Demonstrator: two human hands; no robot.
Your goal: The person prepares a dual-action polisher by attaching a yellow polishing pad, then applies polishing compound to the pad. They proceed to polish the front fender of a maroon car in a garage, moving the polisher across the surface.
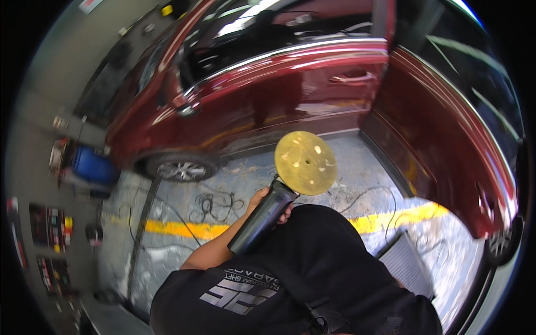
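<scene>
My left hand [256,200] is wrapped around the dark body of a power polisher [263,217] in front of my torso. Its thumb lies along the left side, and fingertips show at the right side. At the tool's far end, a round yellow polishing pad [302,161] faces up towards me, with a small centre hole and several pale smears. Beyond the pad stands a dark red car [268,104], its glossy side panels facing me. The pad looks apart from the paint. My right hand is out of view; my black shirt fills the lower middle.
Black cables [215,207] lie loosely on the worn grey floor, across a yellow line [184,229]. A ribbed grey object [408,266] stands at my right. The car's side mirror [188,102] juts out at left. Beyond the front wheel [182,168] is a blue object [93,163].
</scene>
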